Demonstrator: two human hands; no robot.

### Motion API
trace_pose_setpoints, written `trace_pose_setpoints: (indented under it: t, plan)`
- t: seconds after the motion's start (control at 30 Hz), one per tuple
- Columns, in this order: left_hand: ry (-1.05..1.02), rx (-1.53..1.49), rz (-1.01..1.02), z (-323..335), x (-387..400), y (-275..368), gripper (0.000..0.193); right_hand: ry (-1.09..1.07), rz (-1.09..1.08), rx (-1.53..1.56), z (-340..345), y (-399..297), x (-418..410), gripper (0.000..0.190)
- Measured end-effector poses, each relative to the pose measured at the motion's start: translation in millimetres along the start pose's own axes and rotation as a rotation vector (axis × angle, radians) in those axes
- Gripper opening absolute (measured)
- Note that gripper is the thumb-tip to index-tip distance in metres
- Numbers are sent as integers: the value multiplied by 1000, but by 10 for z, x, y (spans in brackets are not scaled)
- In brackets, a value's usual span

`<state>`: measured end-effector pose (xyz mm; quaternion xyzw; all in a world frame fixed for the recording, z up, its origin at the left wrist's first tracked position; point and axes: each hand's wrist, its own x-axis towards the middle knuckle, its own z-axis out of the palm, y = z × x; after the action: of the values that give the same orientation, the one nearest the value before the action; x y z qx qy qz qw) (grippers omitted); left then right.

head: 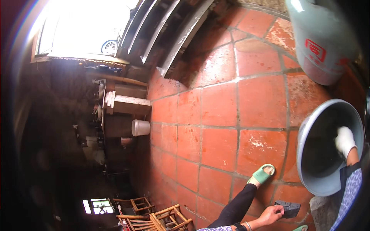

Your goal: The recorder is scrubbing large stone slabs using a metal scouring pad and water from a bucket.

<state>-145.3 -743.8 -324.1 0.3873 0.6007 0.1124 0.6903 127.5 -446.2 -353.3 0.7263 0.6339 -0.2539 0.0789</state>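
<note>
My left hand [272,215], bare, grips a flat, dark grey piece [291,209] by its edge, low over the tiled floor. The material of the piece cannot be made out. My right hand [345,141], in a white glove, reaches into a large grey plastic basin [302,147]. Its fingers are blurred against the dark inside, so whether they hold anything does not show. What fills the basin is too dark to tell. Beside the basin's near edge lies a rough grey stone block [321,210].
A tall pale plastic bucket [315,37] with red writing stands beyond the basin. My foot wears a green slipper [263,173] on the red floor tiles [218,147]. Bamboo chairs [164,218], a small white bucket [141,127] and a dark stepped structure [173,37] surround the floor.
</note>
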Motion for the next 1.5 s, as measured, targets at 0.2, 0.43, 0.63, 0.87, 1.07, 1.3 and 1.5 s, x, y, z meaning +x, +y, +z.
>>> trace_pose_setpoints:
  t: [0.2,0.43,0.63,0.87,1.07,1.3,1.5]
  plan:
    - [68,-34,49,-121,14,24,7,-555,-538,-785,1371,384,620,24]
    - [59,-2,-41,-155,-33,24,8,-366,-317,183,-536,-934,-537,33]
    - [21,-82,-51,14,84,134,13,59,-11,921,-854,36,-1735,47]
    - [33,-114,-267,42,72,9,10,408,596,1038,-22,1161,-2981,47]
    - [2,-3,-300,495,68,-191,9,189,415,286,1394,1547,-3262,42]
    - [26,171,-293,508,41,-414,5,27,431,-144,2147,2266,-3536,13]
    - [-17,175,-278,776,-7,-589,8,-329,749,-622,2355,3849,-4576,18]
